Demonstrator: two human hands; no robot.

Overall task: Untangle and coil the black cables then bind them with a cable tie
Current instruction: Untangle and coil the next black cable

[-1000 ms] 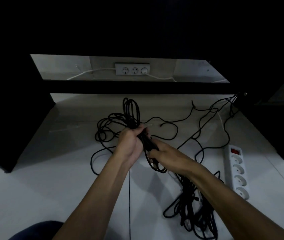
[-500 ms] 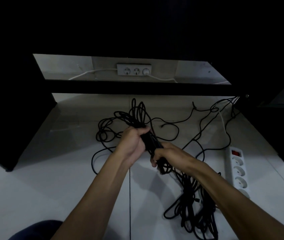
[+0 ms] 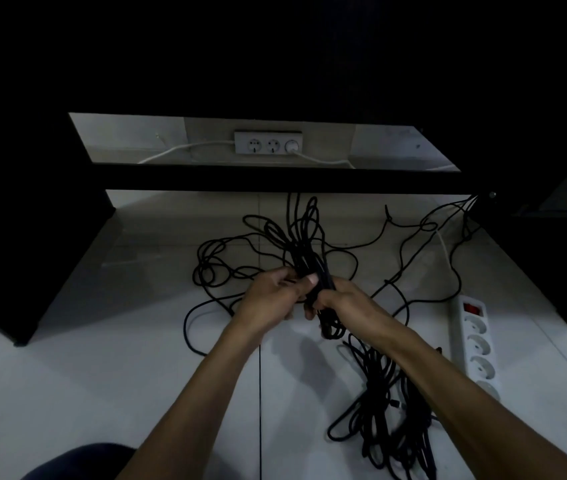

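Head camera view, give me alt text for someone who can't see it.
Both hands, left hand and right hand, grip a bundle of black cables above a pale floor. More cable sprawls around; a white power strip lies at right.

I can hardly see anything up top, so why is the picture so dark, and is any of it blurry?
Head view: the top is unlit black furniture; light only reaches the pale floor and the wall behind the wall sockets. The hands throw soft shadows on the floor. The black cables merge into one dark mass; the left hand and right hand look slightly soft. Straight edges bend near the frame's sides.
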